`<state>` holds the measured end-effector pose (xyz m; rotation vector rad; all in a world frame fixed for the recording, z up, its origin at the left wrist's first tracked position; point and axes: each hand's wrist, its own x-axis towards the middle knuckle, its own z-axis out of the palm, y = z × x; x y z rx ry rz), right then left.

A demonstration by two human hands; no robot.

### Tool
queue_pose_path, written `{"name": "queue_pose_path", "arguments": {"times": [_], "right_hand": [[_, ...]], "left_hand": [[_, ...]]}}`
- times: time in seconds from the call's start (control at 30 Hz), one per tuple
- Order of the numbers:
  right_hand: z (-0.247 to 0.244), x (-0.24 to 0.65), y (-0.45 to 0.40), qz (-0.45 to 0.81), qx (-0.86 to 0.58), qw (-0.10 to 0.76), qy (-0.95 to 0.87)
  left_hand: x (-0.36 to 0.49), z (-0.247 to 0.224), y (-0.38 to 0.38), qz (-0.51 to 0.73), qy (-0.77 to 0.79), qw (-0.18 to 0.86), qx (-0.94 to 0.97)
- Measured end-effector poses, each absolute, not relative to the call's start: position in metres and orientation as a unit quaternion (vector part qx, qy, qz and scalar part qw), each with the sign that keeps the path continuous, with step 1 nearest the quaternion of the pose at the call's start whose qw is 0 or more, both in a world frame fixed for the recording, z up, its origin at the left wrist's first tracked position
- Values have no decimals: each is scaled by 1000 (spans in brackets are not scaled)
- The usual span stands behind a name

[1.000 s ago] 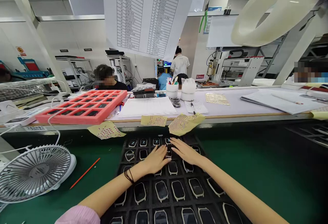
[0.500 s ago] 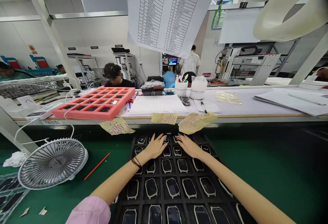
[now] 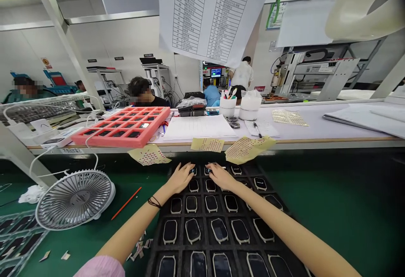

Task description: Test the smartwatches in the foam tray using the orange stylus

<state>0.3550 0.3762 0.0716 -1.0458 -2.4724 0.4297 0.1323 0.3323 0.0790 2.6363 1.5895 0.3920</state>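
A black compartment tray (image 3: 183, 247) lies in front of me, holding rows of smartwatches with pale frames and dark screens. My left hand (image 3: 181, 178) reaches to its far row, with finger and thumb closed at the side of a smartwatch (image 3: 193, 170) whose screen is partly lit. Beside it, my right hand (image 3: 222, 177) has its fingertips closed on the edge of another lit smartwatch (image 3: 207, 170). Both watches sit in their compartments, partly covered by my fingers. To the right of my right hand, a smartwatch (image 3: 236, 169) shows a lit screen.
Left of the tray are a grey fan (image 3: 76, 199), a red stick (image 3: 126, 203) and scraps of paper (image 3: 139, 249) on the green mat. A shelf beyond holds a pink tray (image 3: 142, 141), papers (image 3: 199, 128) and white containers (image 3: 227, 107). Yellow sticker sheets (image 3: 249, 149) hang from its edge.
My view has shifted slightly. Both hands have moved left along the tray's far row, onto other watches, and the left hand's fingers have drawn closer together.
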Motion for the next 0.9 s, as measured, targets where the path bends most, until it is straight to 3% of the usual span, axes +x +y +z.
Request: {"name": "queue_pose_path", "arguments": {"times": [0.23, 0.6, 0.9], "right_hand": [[73, 382, 363, 165, -375, 214, -887], [75, 376, 374, 165, -392, 237, -874], [74, 387, 375, 162, -413, 257, -858]], "left_hand": [[120, 79, 323, 114, 468, 14, 876], [78, 75, 319, 140, 539, 0, 830], [45, 91, 270, 196, 566, -9, 800]]}}
